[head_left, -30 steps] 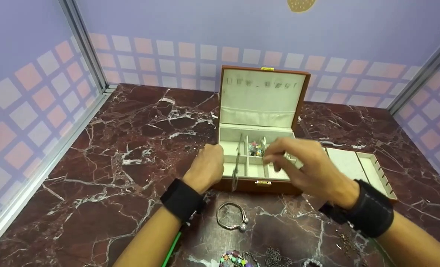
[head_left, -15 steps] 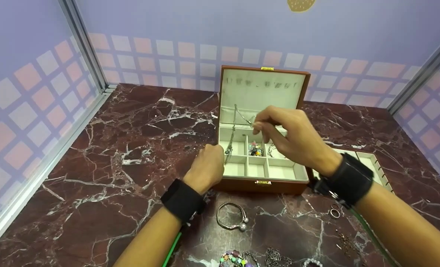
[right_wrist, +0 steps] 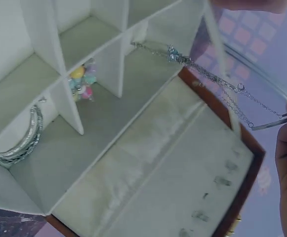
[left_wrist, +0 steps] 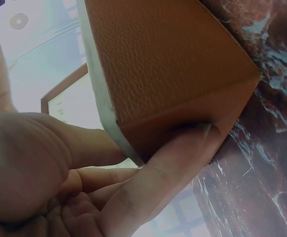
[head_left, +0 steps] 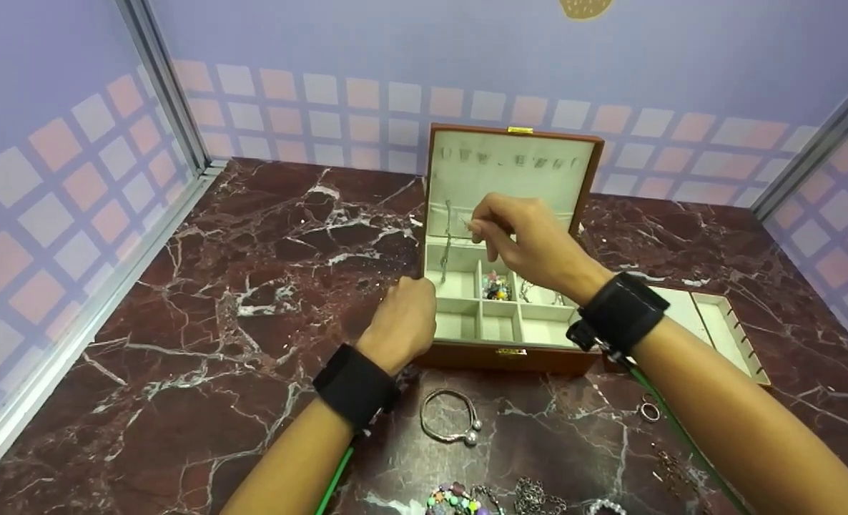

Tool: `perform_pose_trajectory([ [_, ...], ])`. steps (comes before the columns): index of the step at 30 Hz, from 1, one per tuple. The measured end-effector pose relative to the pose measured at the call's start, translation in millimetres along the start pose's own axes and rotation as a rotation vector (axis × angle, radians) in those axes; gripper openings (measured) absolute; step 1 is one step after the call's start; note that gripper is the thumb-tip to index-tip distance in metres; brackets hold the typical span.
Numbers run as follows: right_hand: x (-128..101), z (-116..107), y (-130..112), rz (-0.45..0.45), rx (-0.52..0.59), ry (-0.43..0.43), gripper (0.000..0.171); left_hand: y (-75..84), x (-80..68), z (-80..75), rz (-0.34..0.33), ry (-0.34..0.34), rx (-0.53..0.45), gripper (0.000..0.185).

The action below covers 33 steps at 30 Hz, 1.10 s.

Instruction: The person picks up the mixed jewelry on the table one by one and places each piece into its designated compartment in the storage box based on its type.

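Necklace (head_left: 447, 239) first: it's a thin silver chain, and I've got one end pinched in the fingertips of my right hand (head_left: 520, 236), held up over the open jewelry box (head_left: 510, 357). The chain hangs down in front of the lid's cream lining, with its lower end dangling over the back-left compartment. My left hand (head_left: 404, 322) is curled around the front-left corner of the box, fingers pressed against the brown side. Inside the box there's a little colorful bead cluster (head_left: 495, 287) in a middle compartment and a silver bangle (right_wrist: 20, 143) in the one next to it. On the marble tabletop (head_left: 217, 300) just in front of the box sits a silver bracelet (head_left: 449, 425), and a small ring (head_left: 649, 410) lies off to the right under my arm.
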State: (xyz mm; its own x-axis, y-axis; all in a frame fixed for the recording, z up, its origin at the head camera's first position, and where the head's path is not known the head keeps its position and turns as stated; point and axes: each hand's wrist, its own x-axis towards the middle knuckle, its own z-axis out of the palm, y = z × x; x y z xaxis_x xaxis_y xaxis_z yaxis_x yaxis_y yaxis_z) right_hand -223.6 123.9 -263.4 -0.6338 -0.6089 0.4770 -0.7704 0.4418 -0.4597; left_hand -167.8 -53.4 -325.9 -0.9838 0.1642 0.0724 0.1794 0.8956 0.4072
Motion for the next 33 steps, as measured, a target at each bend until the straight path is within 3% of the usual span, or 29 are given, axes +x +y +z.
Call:
perform_pose_trajectory([
  [4, 0, 7, 10, 0.078, 0.028, -0.053, 0.014, 1.6, 0.3, -0.2, 0.015, -0.013, -0.009, 0.022],
  [11, 4, 12, 21, 0.259, 0.1, -0.248, 0.01, 2.6, 2.7, -2.1, 0.016, -0.032, -0.013, 0.023],
  [21, 4, 29, 39, 0.292, 0.041, -0.367, 0.008, 2.2, 2.8, 2.2, 0.003, -0.05, -0.025, 0.022],
  [26, 6, 39, 44, 0.305, -0.04, -0.448, 0.008, 0.6, 1.1, 3.0, 0.013, -0.021, -0.01, 0.021],
  [33, 12, 50, 40, 0.248, -0.147, -0.534, 0.01, -1.2, -1.1, -0.1, 0.018, -0.004, -0.004, 0.019],
])
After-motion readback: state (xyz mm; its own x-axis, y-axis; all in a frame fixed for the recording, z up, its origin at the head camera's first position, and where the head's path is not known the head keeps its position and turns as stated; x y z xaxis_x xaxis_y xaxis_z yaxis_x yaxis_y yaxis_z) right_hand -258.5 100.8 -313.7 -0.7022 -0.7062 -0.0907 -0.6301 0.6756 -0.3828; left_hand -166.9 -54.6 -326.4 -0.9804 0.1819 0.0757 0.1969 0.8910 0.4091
